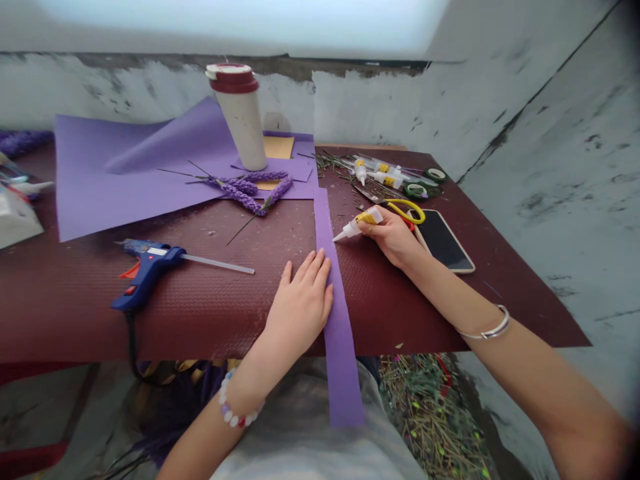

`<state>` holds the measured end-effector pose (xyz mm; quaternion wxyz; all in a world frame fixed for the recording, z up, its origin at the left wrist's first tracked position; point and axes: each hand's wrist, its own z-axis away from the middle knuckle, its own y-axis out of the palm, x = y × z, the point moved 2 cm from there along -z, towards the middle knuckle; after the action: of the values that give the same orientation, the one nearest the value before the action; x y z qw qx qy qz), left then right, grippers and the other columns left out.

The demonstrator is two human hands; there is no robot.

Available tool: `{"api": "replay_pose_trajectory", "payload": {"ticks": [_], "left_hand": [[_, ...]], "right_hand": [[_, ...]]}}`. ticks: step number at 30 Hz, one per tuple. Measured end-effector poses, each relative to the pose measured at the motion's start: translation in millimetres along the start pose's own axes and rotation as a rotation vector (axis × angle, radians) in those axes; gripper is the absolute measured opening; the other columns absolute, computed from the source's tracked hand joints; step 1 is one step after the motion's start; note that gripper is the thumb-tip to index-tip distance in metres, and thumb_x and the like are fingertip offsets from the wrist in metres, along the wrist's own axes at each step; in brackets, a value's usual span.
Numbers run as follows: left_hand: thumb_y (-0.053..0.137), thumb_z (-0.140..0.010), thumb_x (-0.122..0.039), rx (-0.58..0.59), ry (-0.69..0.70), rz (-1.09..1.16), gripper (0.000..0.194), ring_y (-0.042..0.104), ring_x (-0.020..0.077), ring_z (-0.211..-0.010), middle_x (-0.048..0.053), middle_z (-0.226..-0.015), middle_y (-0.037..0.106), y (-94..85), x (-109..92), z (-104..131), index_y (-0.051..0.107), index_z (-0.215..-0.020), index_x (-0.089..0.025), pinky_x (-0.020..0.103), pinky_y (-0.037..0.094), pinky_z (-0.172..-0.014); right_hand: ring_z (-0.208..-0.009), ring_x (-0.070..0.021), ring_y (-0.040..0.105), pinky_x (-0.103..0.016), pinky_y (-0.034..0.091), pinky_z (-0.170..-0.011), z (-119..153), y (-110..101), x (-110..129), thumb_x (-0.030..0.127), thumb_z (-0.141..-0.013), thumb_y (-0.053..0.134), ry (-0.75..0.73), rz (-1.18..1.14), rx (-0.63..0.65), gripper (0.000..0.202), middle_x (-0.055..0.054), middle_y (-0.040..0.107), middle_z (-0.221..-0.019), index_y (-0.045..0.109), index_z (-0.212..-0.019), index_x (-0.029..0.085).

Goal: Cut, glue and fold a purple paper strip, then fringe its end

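Two hands, ours, are at work on 1 purple strip [343, 340], which runs lengthwise across the bench [280, 327], its near end out past the bench's front edge, over the lap. L hand [303, 293] is open & palm down, fingers a bit apart & overlapping the strip's left edge; it grips nothing. R hand [393, 237] is closed around 1 white bottle [354, 227] w/ a yellow label, tilted, nozzle pointing down-left at the strip's right edge; can't tell if the tip touches.

Beyond the R hand we count 3 more bottles [389, 179], 2 rolls of green tape [415, 191], 1 pr scissors [407, 203] w/ yellow handles & 1 phone [445, 243], screen up. To the left: 1 blue glue gun [155, 263] on its side, w/ 1 clear stick [220, 263] out the back. Farther back, 1 big purple sheet [135, 177], buckled; 1 cup [243, 120], upright, dark red lid; & approx 3 purple flower sprigs [240, 189], overlapping so the exact no. is unclear. We've 1 beaded bracelet [235, 410] on L wrist, 1 silver bangle [493, 328] on R.
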<state>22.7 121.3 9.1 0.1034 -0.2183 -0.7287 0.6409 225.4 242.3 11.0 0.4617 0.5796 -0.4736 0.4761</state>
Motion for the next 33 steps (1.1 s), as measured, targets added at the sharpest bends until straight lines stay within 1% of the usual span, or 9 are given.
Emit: {"api": "replay_pose_trajectory", "payload": {"ticks": [5,10,16,20,26,29,33], "left_hand": [[0.030,-0.108,-0.026,0.000,0.000,-0.002,0.052,0.041,0.0274,-0.153,0.011,-0.166,0.039,-0.6,0,0,0.046,-0.155,-0.010,0.059,0.037,-0.122],[0.030,-0.108,-0.026,0.005,0.001,-0.001,0.052,0.041,0.0278,-0.153,0.011,-0.165,0.040,-1.2,1,1,0.047,-0.154,-0.010,0.059,0.038,-0.122],[0.030,-0.108,-0.026,-0.003,-0.004,0.006,0.052,0.041,0.0274,-0.153,0.011,-0.165,0.040,-1.1,1,0,0.047,-0.155,-0.010,0.059,0.038,-0.122],[0.031,-0.108,-0.026,0.006,-0.006,0.005,0.052,0.040,0.0271,-0.154,0.011,-0.166,0.039,-1.3,1,0,0.046,-0.155,-0.010,0.059,0.037,-0.123],[0.031,-0.108,-0.026,0.004,-0.004,0.000,0.052,0.040,0.0272,-0.154,0.010,-0.166,0.040,-0.4,1,1,0.047,-0.155,-0.010,0.058,0.037,-0.123],[0.031,-0.108,-0.026,-0.003,-0.003,-0.001,0.052,0.041,0.0272,-0.153,0.011,-0.165,0.040,0.0,1,1,0.047,-0.155,-0.010,0.058,0.037,-0.123],[0.031,-0.108,-0.026,-0.009,0.000,-0.003,0.052,0.041,0.0277,-0.153,0.012,-0.165,0.041,0.1,1,0,0.047,-0.154,-0.010,0.058,0.038,-0.122]], "right_hand": [[-0.078,-0.0186,0.055,-0.037,0.047,-0.083,-1,0,-2,0.047,-0.056,0.097,-0.011,0.011,0.001,0.046,0.002,0.062,-0.079,0.063,-0.077,0.024],[-0.077,-0.0180,0.054,-0.036,0.046,-0.083,1,1,2,0.049,-0.052,0.097,0.010,0.012,0.024,0.047,0.002,0.062,-0.078,0.063,-0.075,0.024],[-0.072,-0.0174,0.052,-0.035,0.043,-0.076,5,2,7,0.048,-0.051,0.097,0.043,0.035,0.072,0.044,0.002,0.062,-0.073,0.066,-0.070,0.023],[-0.070,-0.0166,0.050,-0.034,0.041,-0.073,6,1,8,0.050,-0.051,0.097,0.051,0.043,0.081,0.044,0.002,0.062,-0.072,0.068,-0.069,0.022],[-0.075,-0.0179,0.053,-0.035,0.044,-0.079,5,2,6,0.052,-0.049,0.098,0.029,0.029,0.051,0.050,0.002,0.062,-0.075,0.063,-0.072,0.024],[-0.075,-0.0176,0.053,-0.036,0.045,-0.081,3,0,3,0.053,-0.050,0.097,0.015,0.025,0.031,0.052,0.003,0.061,-0.077,0.061,-0.073,0.024],[-0.077,-0.0181,0.053,-0.036,0.045,-0.082,1,-1,0,0.053,-0.052,0.097,0.004,0.024,0.007,0.052,0.002,0.061,-0.079,0.061,-0.075,0.024]]}}
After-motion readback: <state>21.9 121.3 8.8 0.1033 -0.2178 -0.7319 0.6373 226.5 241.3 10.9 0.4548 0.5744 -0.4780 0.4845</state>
